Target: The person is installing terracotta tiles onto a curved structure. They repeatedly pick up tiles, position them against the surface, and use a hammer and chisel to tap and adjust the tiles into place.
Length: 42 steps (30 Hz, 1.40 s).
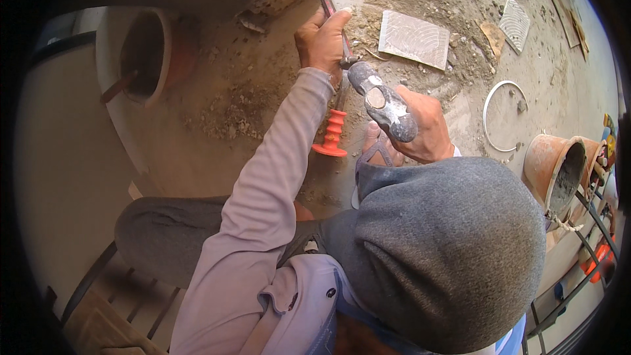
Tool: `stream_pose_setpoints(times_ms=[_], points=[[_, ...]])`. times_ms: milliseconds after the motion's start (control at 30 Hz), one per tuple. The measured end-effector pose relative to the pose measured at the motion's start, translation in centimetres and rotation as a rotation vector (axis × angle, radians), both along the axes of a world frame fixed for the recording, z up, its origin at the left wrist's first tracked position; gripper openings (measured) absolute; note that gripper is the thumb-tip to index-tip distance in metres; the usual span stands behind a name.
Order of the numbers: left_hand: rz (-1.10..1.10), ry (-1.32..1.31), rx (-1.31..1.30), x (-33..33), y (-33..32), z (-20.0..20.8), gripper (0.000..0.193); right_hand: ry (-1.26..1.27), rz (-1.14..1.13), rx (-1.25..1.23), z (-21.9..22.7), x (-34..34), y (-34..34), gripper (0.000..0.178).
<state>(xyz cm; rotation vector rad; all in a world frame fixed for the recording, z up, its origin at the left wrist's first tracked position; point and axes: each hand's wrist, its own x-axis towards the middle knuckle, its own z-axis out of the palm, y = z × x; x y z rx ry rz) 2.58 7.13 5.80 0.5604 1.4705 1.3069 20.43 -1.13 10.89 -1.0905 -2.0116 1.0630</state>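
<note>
No package, label, sign or screen can be made out anywhere in the view. Small coloured things are seen at the far right edge, but they are too blurred to be told as any of these.

Dull scuffed metal hammer (384,106), glossy orange plastic grip (332,134), rough dusty concrete floor (559,72)

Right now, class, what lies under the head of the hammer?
Under the hammer head, gripped by the right hand, sits the struck end of the chisel held by the left hand. The chisel's tip is hidden in rubble.
</note>
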Motion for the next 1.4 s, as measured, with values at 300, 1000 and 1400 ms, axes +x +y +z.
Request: stream_pose_setpoints(times_ms=[300, 1000, 1400], points=[[0.042, -0.25, 0.029, 0.8, 1.2, 1.1, 0.01, 0.07, -0.057, 0.113, -0.1, 0.0, -0.3, 0.034], [-0.007, -0.318, -0.162, 0.2, 2.3, 3.9, 0.017, -0.016, -0.096, 0.253, 0.0, -1.4, 1.0, 0.028], [0.141, -0.353, -0.181, 0.0, 3.3, 2.9, 0.014, 0.03, -0.142, 0.226, 0.2, -1.9, 1.1, 0.023]])
